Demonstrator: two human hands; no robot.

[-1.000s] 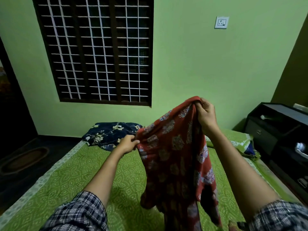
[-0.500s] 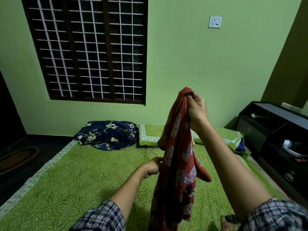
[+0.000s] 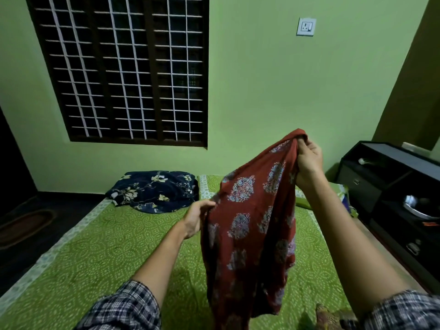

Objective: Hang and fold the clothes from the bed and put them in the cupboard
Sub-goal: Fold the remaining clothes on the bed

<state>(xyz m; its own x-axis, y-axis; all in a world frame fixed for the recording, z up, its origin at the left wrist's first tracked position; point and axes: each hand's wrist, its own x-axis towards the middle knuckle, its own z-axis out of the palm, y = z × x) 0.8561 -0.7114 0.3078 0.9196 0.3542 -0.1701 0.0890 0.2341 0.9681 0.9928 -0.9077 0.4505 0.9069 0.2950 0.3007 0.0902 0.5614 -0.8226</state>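
Observation:
A red printed garment [image 3: 252, 225] hangs in the air above the bed [image 3: 95, 263], which has a green patterned cover. My right hand [image 3: 308, 160] pinches its top edge, held high on the right. My left hand [image 3: 197, 216] grips its left edge lower down, so the cloth is stretched at a slant between the two hands. The bottom of the garment drops toward the bed's near edge. More cloth [image 3: 331, 316] lies at the bottom right, partly hidden by my right arm.
A dark blue floral pillow [image 3: 154, 191] and a green pillow [image 3: 210, 186] lie at the head of the bed against the green wall. A black shelf unit [image 3: 392, 186] stands to the right. On the left is dark floor with a mat [image 3: 23, 225]. A barred window [image 3: 123, 67] fills the wall.
My left hand rose from low beside the bunched garment and pulled its left edge outward, so the cloth is spread again. My right hand kept its hold at the top.

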